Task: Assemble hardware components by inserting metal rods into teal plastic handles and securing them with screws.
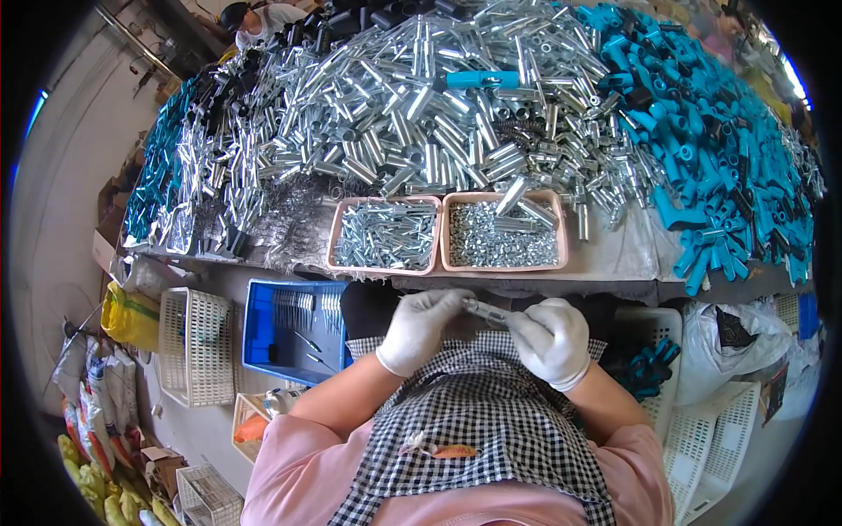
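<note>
My left hand [415, 331], in a white glove, pinches one end of a slim silver metal part [485, 310] in front of my checked apron. The other end lies in the gloved fingers of my right hand [556, 344], which are closed round it. Just beyond my hands, at the table's front edge, stand two pink trays. The left tray [330, 254] holds thin metal pins; the right tray [563, 254] has small metal pieces, with several larger tubes [511, 198] lying on top.
Silver tubes [430, 162] heap across the table, with teal handle-like parts [693, 149] piled at the right. A blue crate [248, 337] with metal parts and a white basket [172, 351] stand lower left. White crates [702, 456] sit lower right. Another person [259, 24] is at the far left.
</note>
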Available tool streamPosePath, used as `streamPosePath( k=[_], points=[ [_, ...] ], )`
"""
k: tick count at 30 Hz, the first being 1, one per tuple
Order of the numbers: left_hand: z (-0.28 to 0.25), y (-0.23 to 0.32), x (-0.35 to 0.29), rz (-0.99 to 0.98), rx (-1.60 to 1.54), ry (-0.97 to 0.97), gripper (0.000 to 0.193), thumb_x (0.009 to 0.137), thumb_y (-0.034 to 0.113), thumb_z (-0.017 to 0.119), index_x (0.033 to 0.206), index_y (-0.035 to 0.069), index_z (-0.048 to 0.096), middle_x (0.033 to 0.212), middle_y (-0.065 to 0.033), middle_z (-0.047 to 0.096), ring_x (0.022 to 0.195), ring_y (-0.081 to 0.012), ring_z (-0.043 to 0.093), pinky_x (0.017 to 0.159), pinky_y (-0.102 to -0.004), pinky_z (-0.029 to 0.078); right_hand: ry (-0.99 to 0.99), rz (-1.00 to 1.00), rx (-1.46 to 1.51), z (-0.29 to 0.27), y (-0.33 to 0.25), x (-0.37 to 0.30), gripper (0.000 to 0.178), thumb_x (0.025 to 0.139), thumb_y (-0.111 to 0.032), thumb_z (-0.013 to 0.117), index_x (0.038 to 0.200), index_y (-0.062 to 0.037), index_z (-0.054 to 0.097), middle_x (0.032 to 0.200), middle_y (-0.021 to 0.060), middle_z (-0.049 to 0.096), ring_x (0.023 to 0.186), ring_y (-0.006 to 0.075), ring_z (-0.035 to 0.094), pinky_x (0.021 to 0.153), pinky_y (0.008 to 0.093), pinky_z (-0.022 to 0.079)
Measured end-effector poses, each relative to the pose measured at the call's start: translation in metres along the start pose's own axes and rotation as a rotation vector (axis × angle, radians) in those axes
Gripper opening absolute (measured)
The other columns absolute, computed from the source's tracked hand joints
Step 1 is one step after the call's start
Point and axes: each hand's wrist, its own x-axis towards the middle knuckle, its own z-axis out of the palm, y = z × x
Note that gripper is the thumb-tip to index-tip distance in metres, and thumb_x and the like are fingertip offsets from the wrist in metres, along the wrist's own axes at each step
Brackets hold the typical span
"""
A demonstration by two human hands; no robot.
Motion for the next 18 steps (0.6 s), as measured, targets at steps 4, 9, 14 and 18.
streamPosePath(
  k=[4,9,14,18],
  points=[
    [0.009,-0.004,0.004,-0.003,0.016,-0.011,0.034,0.105,0.022,0.052,0.121,-0.007,0.06,0.102,-0.0156,0.071,0.082,-0.0217,0.072,0.071,-0.0321,0.06,-0.028,0.043,0.052,0.0,0.009,-0.003,0.043,0.065,-0.01,0.082,0.106,-0.0063,0.069,0.09,0.0065,0.058,0.07,0.0262,0.062,0.06,0.0363,0.052],
    [0.034,0.0,0.02,0.073,0.207,-0.057,0.032,0.105,0.019,0.052,0.115,-0.008,0.063,0.097,-0.0142,0.072,0.079,-0.0183,0.071,0.07,-0.0281,0.057,-0.247,0.331,0.333,-0.024,0.025,-0.005,0.058,0.065,-0.023,0.087,0.116,-0.0065,0.065,0.092,0.0118,0.07,0.075,0.0304,0.069,0.065,0.0377,0.056],
    [0.066,0.018,0.026,0.025,0.349,-0.173,0.035,0.104,0.014,0.047,0.125,-0.012,0.056,0.103,-0.0218,0.07,0.082,-0.0262,0.072,0.075,-0.0325,0.06,-0.091,0.467,0.451,-0.031,0.037,-0.024,0.041,0.068,-0.013,0.084,0.104,-0.0038,0.069,0.088,0.0158,0.07,0.077,0.0343,0.069,0.065,0.0379,0.054],
    [0.091,0.016,0.051,-0.027,0.424,-0.306,0.038,0.105,0.016,0.048,0.128,-0.013,0.054,0.104,-0.0228,0.07,0.086,-0.0284,0.073,0.078,-0.0358,0.061,0.052,0.592,0.433,-0.046,0.043,-0.046,0.037,0.07,-0.012,0.084,0.104,-0.0031,0.071,0.085,0.0152,0.07,0.074,0.0308,0.07,0.064,0.0354,0.054]
  ],
)
